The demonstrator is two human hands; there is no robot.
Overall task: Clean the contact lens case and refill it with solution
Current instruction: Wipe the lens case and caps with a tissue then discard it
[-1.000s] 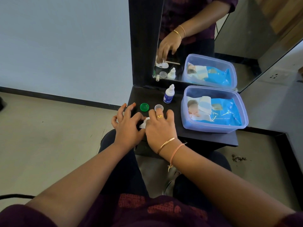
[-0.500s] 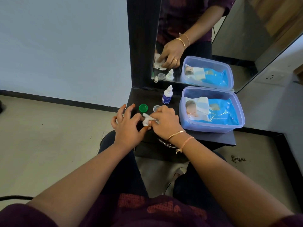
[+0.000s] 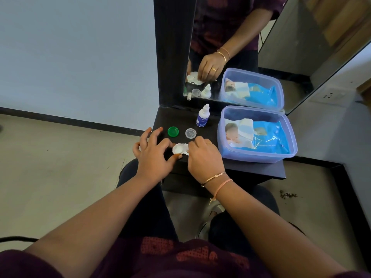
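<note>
Left hand point(image 3: 154, 155) pinches, between thumb and forefinger, the near well of a white plastic contact lens case point(image 3: 178, 149) at the front of a black shelf point(image 3: 251, 169); right hand point(image 3: 204, 157) grips its other end with curled fingers. Beyond: round green screw cap point(image 3: 173, 131), clear round cap point(image 3: 190, 133), small white-and-blue dropper bottle point(image 3: 202, 118)

green cap point(image 3: 173, 131) | clear cap point(image 3: 190, 133) | white case point(image 3: 180, 148) | white-and-blue bottle point(image 3: 202, 118) | lilac tub point(image 3: 226, 148), blue packet point(image 3: 267, 138) | black shelf point(image 3: 259, 167)
</note>
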